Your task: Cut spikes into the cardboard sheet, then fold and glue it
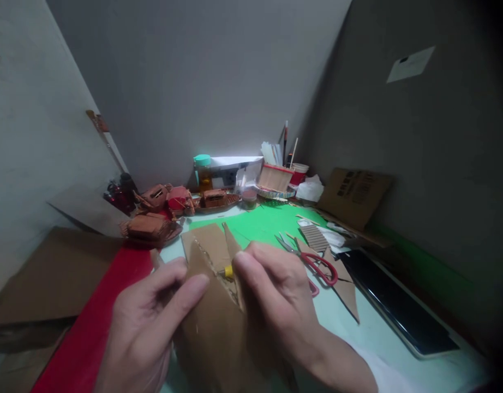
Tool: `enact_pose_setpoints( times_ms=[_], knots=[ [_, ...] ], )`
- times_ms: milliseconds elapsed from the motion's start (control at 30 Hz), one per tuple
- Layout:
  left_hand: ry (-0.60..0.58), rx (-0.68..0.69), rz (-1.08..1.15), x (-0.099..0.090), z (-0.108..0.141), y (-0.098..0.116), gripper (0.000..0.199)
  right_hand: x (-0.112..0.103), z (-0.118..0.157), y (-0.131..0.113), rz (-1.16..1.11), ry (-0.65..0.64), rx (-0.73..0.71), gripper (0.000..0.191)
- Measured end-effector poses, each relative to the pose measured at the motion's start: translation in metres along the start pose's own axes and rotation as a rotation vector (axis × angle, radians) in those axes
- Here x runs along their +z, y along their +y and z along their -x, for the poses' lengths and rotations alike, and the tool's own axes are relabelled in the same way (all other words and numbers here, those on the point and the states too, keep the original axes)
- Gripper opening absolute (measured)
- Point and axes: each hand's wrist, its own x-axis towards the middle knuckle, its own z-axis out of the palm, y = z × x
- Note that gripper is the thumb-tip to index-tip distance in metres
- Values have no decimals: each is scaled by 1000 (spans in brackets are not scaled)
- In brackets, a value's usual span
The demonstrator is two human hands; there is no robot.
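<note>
A brown cardboard piece (213, 333) with a long split and a rough corrugated edge lies in front of me. My left hand (149, 316) grips its left side, thumb on top and fingers curled underneath. On the other side of the split, my right hand (280, 284) pinches the raised cardboard edge, its thumb and fingers pressed together. A small yellow object (228, 271) with a dark tip shows in the gap; I cannot make out its kind. Just right of my right hand, red-handled scissors (319, 267) lie with their blades apart.
Cardboard scraps (345, 295) and a black tablet-like panel (399, 303) lie at right. Brown model boats (151, 226) stand at the back left, near a teal-lidded bottle (203, 174). A green sheet (255, 221) covers the table's rear. A printed cardboard piece (353, 196) leans against the wall.
</note>
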Motion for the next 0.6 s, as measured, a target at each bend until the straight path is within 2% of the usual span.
enact_pose_setpoints(
  times_ms=[200,400,600],
  knots=[
    [-39,-51,-116,1,-1,0,35,0,4,-1,-16,-44,-19,41],
    [-123,-183,-50,2,-3,0,29,1,7,0,-12,-58,-13,41],
    [-112,-185,-50,4,-3,2,27,1,6,0,3,-60,6,42]
  ],
)
